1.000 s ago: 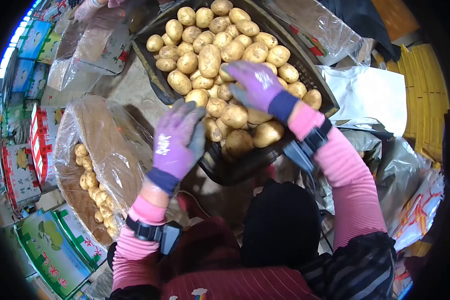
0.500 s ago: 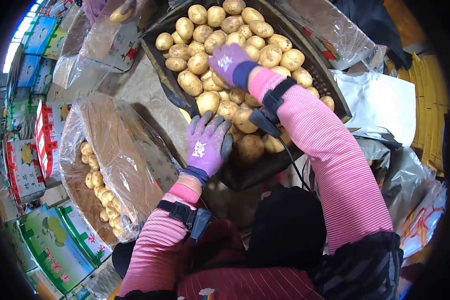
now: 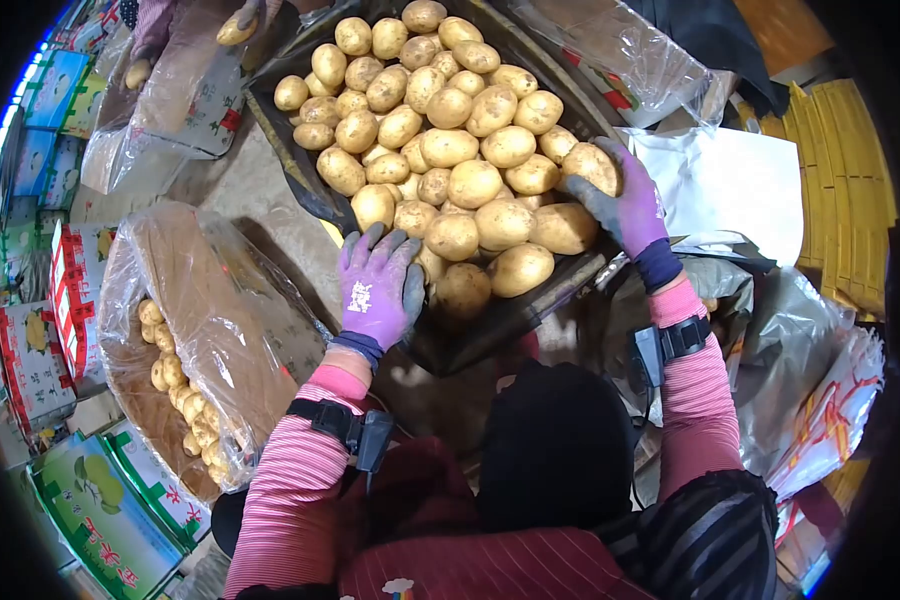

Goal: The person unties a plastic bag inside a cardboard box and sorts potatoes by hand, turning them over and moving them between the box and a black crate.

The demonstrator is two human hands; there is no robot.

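A dark crate (image 3: 460, 345) heaped with potatoes (image 3: 448, 148) stands in front of me. At its right side, my right hand (image 3: 635, 205), in a purple and grey glove, is closed around a large potato (image 3: 591, 167). My left hand (image 3: 374, 292), gloved the same way, lies over the crate's near left edge with its fingers stretched out. Its fingertips are close to the nearest potatoes, and nothing shows in its grasp.
On the left is a plastic-lined box (image 3: 225, 310) with potatoes along one side. Another person's hand holds a potato (image 3: 237, 28) over a lined box (image 3: 175, 120) at upper left. Printed cartons (image 3: 95, 500) stand far left; a white sheet (image 3: 715, 190) and plastic bags (image 3: 770, 350) lie right.
My right hand has moved from the middle of the heap to the crate's right side and now grips a potato. My left hand stays at the crate's edge. The whole view has shifted slightly.
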